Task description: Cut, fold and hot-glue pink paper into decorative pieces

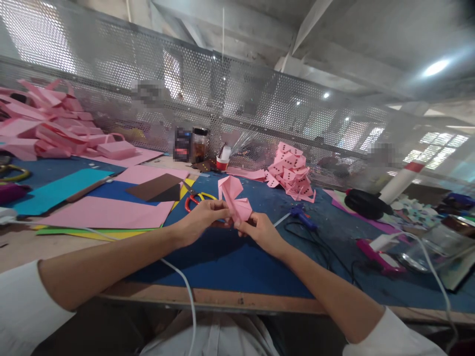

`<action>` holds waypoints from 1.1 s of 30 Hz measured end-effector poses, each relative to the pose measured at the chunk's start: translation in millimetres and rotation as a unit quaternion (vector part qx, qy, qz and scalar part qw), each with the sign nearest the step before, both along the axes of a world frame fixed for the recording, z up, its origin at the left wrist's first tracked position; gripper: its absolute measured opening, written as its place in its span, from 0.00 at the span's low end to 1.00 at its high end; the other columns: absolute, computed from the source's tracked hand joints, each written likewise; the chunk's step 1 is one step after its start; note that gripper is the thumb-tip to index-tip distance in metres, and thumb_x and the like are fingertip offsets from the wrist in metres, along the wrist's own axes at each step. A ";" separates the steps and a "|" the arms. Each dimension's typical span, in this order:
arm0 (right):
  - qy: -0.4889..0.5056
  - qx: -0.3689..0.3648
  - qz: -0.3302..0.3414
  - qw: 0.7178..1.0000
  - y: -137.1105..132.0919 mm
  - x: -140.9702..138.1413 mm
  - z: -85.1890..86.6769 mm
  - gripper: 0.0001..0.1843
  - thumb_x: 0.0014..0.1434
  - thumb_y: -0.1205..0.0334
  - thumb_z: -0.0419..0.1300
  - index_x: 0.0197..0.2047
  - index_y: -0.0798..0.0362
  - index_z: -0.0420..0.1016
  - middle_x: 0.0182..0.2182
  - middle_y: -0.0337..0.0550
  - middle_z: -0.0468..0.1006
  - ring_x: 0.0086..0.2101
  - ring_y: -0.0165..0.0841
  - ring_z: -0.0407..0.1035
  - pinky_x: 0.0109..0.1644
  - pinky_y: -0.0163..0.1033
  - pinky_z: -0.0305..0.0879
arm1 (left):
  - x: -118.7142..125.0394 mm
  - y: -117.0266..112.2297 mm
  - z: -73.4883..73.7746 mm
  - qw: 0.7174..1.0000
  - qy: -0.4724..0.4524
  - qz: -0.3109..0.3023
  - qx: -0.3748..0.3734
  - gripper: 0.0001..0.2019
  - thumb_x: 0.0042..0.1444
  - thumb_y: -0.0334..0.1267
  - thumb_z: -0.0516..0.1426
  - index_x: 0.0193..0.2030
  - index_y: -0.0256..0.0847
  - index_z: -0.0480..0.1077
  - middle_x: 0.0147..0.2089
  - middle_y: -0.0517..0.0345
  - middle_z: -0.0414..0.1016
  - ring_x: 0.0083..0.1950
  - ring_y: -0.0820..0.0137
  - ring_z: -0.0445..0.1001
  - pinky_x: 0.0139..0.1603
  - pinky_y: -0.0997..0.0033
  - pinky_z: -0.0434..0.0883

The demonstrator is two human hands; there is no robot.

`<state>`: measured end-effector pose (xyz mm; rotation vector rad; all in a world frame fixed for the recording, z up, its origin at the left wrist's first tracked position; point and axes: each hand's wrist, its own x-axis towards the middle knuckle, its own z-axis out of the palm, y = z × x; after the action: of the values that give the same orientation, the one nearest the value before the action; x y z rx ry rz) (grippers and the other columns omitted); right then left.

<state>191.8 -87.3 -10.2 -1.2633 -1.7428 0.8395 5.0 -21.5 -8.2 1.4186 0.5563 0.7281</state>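
A folded piece of pink paper (236, 196) is held up over the blue table mat, with creased flaps standing out at its top and right. My left hand (206, 219) pinches its lower left side between thumb and fingers. At the lower right edge, my right hand (261, 230) grips the same paper with thumb and fingertips. Scissors with red and yellow handles (195, 199) lie just behind my left hand. To the right of my right hand rests a blue glue gun (302, 216) with a black cord.
Coloured paper sheets (107, 211) lie at left, below a heap of pink paper pieces (55, 128). Dotted pink folded pieces (289, 173) are piled at the back. A white cable (185, 284) crosses the front edge. A jar (200, 143) and a red-and-white cup (222, 162) stand behind.
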 end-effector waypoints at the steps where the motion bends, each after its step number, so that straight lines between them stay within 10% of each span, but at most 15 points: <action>1: 0.001 -0.003 0.003 1.000 -0.1 -0.1 -0.2 0.18 0.59 0.50 0.60 0.36 0.58 0.78 0.24 0.41 0.77 0.26 0.29 0.69 0.32 0.33 0.64 | -0.5 0.7 -0.1 1.000 -0.006 0.001 0.000 0.08 0.50 0.43 0.64 0.31 0.39 0.76 0.33 0.57 0.76 0.35 0.70 0.73 0.45 0.67 0.73; 33: 0.081 -0.014 0.075 0.994 0.0 1.0 -1.5 0.24 0.67 0.50 0.49 0.39 0.60 0.80 0.29 0.47 0.81 0.28 0.31 0.71 0.38 0.36 0.67 | -2.8 2.3 4.3 1.000 -0.024 0.004 -0.013 0.11 0.51 0.42 0.64 0.28 0.36 0.74 0.30 0.57 0.75 0.34 0.72 0.72 0.47 0.65 0.73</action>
<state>192.8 -87.3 -11.8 -1.0613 -1.7160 1.0274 2.2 -19.2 -3.8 1.3730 0.5323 0.7563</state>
